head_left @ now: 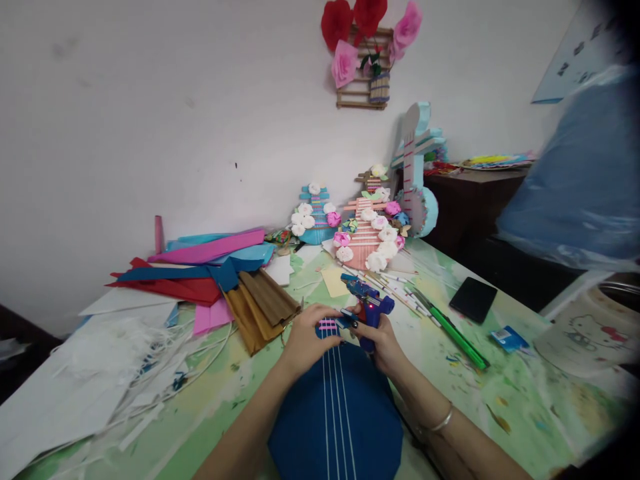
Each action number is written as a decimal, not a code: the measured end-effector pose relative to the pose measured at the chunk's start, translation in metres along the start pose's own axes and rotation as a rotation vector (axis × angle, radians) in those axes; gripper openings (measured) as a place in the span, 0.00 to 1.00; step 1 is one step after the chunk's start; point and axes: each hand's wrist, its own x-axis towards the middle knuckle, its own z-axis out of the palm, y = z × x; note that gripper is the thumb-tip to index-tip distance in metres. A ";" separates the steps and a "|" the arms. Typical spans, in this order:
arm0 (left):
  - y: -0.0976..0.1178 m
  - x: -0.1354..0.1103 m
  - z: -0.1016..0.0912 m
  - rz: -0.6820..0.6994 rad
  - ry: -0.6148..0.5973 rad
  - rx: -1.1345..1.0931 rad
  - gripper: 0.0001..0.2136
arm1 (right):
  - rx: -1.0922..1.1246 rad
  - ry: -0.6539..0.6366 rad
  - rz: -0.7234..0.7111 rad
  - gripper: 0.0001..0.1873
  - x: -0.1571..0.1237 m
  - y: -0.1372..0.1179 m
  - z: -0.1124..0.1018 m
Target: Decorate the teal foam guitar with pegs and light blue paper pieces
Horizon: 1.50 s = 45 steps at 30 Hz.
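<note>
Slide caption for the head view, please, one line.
Left hand at the top of a blue lute, right hand holding a glue gun; flower-trimmed models beyond.

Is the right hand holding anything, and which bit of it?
The right hand holds the blue-purple glue gun by its handle.

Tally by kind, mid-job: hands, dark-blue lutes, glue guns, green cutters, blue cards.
Hands (left hand, right hand): 2
Dark-blue lute: 1
Glue gun: 1
Green cutter: 1
Blue card: 1
Total: 6
</note>
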 end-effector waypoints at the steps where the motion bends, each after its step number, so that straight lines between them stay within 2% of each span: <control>1: 0.001 -0.001 0.004 0.023 0.022 0.002 0.16 | -0.002 -0.004 0.005 0.16 -0.001 0.000 0.000; 6: -0.001 -0.002 0.000 0.226 0.102 -0.010 0.10 | 0.005 -0.026 0.034 0.15 -0.004 0.005 0.002; 9: -0.002 -0.002 -0.004 0.331 0.064 -0.059 0.09 | 0.010 -0.023 0.041 0.14 -0.004 0.006 0.004; 11: -0.002 -0.001 -0.004 0.333 0.022 -0.085 0.09 | 0.001 -0.013 0.040 0.14 -0.003 0.004 0.005; 17: 0.003 -0.001 -0.005 0.249 -0.024 -0.141 0.08 | -0.053 0.036 0.032 0.15 -0.005 -0.002 0.009; 25: 0.001 -0.003 -0.005 0.153 -0.004 -0.236 0.09 | -0.097 0.044 0.001 0.16 -0.004 -0.002 0.005; 29: -0.001 -0.002 -0.004 0.014 0.103 -0.347 0.07 | -0.097 -0.040 0.007 0.18 -0.004 -0.005 0.003; 33: -0.004 -0.001 -0.003 -0.233 0.163 -0.573 0.06 | -0.111 -0.131 -0.009 0.17 -0.005 -0.007 0.003; 36: -0.005 0.000 -0.002 -0.326 0.114 -0.680 0.09 | -0.125 -0.152 -0.038 0.17 -0.005 -0.007 0.004; 40: -0.004 0.000 0.000 -0.344 0.020 -0.749 0.10 | -0.159 -0.141 -0.069 0.17 -0.005 -0.005 0.004; 45: -0.004 -0.001 0.004 -0.415 -0.020 -0.864 0.11 | -0.204 -0.086 -0.113 0.17 -0.005 -0.003 0.004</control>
